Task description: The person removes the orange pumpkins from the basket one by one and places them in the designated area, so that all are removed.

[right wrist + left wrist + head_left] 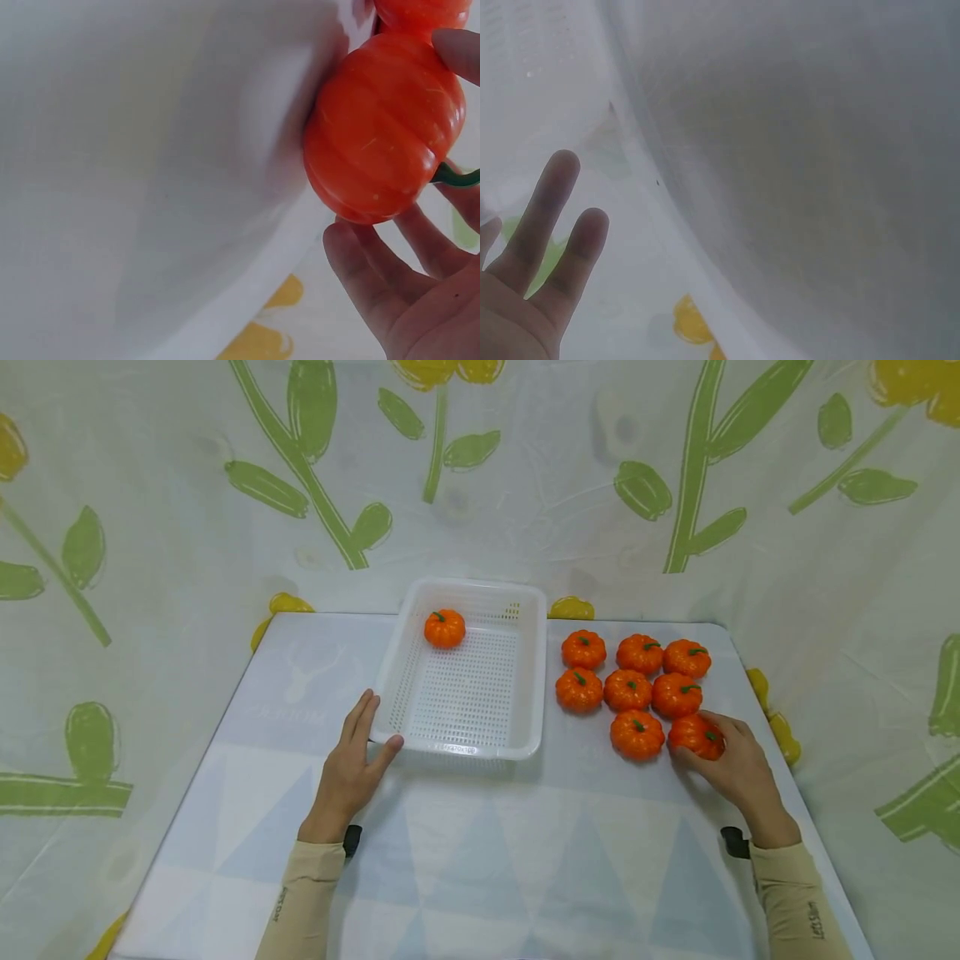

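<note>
My right hand (pixel 738 766) curls its thumb and fingers around a small orange pumpkin (pixel 693 737) at the near right of a group on the table. In the right wrist view that pumpkin (pixel 382 131), with its green stem, lies between thumb and fingers, touching the tabletop. My left hand (pixel 348 777) has its fingers spread at the near left corner of a white plastic basket (pixel 534 710), the thumb at the rim. Inside the basket, toward the far left, sits one pumpkin (pixel 445 630). The left wrist view shows straight fingers (pixel 546 202) beside the basket.
Several more pumpkins stand in loose rows right of the basket, among them a near one (pixel 637 735) and a far one (pixel 583 649). The table (pixel 480 868) has a pale triangle-patterned cover. Behind it hangs a flower-printed cloth (pixel 525 527).
</note>
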`<control>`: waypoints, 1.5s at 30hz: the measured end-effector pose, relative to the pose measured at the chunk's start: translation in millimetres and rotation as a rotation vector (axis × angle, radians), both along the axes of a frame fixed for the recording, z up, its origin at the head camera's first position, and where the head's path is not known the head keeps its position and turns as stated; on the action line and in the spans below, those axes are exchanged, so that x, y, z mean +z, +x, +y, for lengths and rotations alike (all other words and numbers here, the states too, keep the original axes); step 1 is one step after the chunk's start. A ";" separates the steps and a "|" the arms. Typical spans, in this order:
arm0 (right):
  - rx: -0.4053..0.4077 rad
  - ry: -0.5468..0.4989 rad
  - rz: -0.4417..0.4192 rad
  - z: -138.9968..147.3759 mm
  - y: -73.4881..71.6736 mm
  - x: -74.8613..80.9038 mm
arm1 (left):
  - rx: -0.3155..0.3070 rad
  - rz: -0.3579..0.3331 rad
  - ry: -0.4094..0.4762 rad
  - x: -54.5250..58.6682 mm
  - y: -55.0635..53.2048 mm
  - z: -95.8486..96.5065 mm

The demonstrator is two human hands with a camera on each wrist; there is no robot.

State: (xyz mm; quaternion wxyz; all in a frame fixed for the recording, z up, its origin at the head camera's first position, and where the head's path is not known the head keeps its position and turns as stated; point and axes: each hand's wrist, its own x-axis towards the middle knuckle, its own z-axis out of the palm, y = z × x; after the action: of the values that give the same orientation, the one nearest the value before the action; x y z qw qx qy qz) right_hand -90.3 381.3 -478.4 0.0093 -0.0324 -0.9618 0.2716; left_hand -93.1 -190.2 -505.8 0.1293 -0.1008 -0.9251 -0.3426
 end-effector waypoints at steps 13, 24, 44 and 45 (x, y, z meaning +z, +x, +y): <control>0.006 0.001 -0.015 -2.5 -4.0 -3.6 | -0.004 -0.003 0.000 2.2 -0.5 1.3; 0.003 0.002 -0.006 1.0 -4.8 3.6 | -0.002 -0.006 -0.001 3.0 0.1 2.3; 0.058 -0.090 0.259 -29.9 -42.4 48.8 | 0.007 -0.022 0.005 3.1 1.2 1.1; 0.068 -0.101 0.260 -32.7 -45.4 51.4 | 0.006 -0.027 0.007 2.8 1.1 1.2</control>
State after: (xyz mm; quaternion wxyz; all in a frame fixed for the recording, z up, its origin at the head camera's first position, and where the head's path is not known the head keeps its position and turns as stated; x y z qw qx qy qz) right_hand -135.7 348.5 -427.0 0.1229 0.0353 -0.9381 0.3218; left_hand -92.0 -189.0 -503.0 0.1184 -0.0928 -0.9258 -0.3468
